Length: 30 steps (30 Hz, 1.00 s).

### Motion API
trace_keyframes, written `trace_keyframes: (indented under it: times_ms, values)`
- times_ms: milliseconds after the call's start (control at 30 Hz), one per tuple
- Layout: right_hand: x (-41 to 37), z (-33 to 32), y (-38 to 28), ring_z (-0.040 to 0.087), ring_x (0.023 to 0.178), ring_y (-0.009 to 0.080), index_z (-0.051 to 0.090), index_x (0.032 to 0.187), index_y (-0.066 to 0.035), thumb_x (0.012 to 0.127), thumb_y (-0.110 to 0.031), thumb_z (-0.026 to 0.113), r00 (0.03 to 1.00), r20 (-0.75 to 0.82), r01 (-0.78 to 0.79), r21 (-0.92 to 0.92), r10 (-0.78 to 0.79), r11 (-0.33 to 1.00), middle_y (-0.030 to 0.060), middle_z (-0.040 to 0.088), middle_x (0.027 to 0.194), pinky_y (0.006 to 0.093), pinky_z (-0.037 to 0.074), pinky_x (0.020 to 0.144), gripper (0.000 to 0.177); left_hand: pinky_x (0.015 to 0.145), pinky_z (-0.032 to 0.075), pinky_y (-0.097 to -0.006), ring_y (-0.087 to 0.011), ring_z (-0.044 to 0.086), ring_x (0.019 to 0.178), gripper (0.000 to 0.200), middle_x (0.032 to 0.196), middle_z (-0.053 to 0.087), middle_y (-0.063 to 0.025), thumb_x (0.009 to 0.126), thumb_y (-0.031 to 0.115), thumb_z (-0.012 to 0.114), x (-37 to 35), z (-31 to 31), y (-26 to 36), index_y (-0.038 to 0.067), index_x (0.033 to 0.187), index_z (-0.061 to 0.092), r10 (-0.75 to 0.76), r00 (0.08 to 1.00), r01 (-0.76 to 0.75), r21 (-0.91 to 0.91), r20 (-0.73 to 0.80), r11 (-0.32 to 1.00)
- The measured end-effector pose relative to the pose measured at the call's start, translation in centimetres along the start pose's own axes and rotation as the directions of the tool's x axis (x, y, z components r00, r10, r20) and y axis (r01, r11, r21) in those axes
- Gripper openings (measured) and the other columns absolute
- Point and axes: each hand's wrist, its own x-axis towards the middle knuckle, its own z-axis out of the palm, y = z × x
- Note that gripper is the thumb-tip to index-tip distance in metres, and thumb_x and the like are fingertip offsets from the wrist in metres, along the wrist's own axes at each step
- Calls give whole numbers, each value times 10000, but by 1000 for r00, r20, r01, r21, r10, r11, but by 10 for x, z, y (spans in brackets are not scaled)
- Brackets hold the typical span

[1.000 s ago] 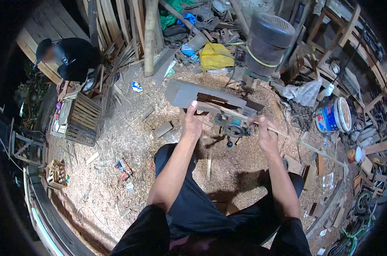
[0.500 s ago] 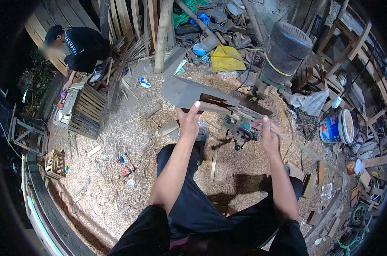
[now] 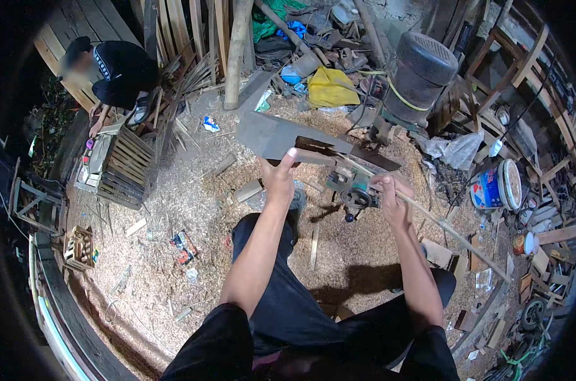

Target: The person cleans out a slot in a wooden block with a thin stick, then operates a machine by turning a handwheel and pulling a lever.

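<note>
A grey metal machine table [image 3: 262, 134] with a dark slot stands in front of me, above a handwheel [image 3: 356, 199]. My left hand [image 3: 279, 176] grips the near end of a wooden block [image 3: 314, 157] beside the slot, thumb on top and the other fingers partly hidden. Closed around a long thin wooden strip [image 3: 456, 230] is my right hand [image 3: 393, 198], right of the handwheel. The strip's upper end lies along the block at the table; its other end slopes down to the right.
At the upper left a person [image 3: 120, 73] crouches by a slatted wooden crate [image 3: 126, 166]. Wood shavings cover the floor [image 3: 199, 279]. A dark motor housing [image 3: 421, 76], a yellow cloth [image 3: 332, 87] and a white-blue bucket [image 3: 510, 184] stand or lie beyond; scrap wood lines the right.
My right hand has shifted slightly left, and the strip, blurred before, now shows sharply. My left hand keeps its place on the block. The whole view has shifted a little.
</note>
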Motion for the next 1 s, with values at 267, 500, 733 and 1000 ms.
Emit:
trace_keyframes:
  times_ms: [267, 500, 733, 1000]
  values:
    - [8, -9, -4, 568, 698, 216, 714, 847, 14, 1011, -239, 494, 993, 39, -111, 62, 109, 992, 112, 648, 757, 348, 447, 665, 373, 935, 454, -395, -221, 487, 1154, 839, 1266, 440, -88, 776, 128, 765, 9, -8, -1, 101, 1434, 246, -17, 1000, 18, -46, 15, 999]
    - [10, -2, -4, 521, 668, 166, 726, 806, -8, 1030, -359, 442, 982, 49, -181, -17, 182, 983, 69, 610, 721, 331, 417, 620, 504, 870, 478, -439, -231, 504, 1136, 744, 1260, 457, -90, 808, 201, 740, 5, -1, -3, 100, 1405, 307, 32, 999, -32, 8, -14, 999]
    - [13, -3, 4, 589, 700, 173, 716, 798, 0, 1034, -337, 431, 984, -57, -166, 73, 170, 983, 77, 667, 738, 322, 445, 675, 501, 1058, 340, -380, -237, 431, 1226, 923, 1313, 419, -116, 752, 147, 790, 9, -8, -13, 39, 1455, 202, 67, 997, -68, 48, 28, 997]
    - [16, -9, -8, 602, 721, 265, 722, 783, -7, 1000, -216, 511, 1000, 9, 18, -50, -17, 999, 127, 668, 735, 378, 461, 683, 367, 1066, 326, -368, -236, 444, 1212, 961, 1305, 430, -132, 721, 145, 812, 7, 4, -8, 15, 1447, 196, 107, 994, -110, 150, 30, 982]
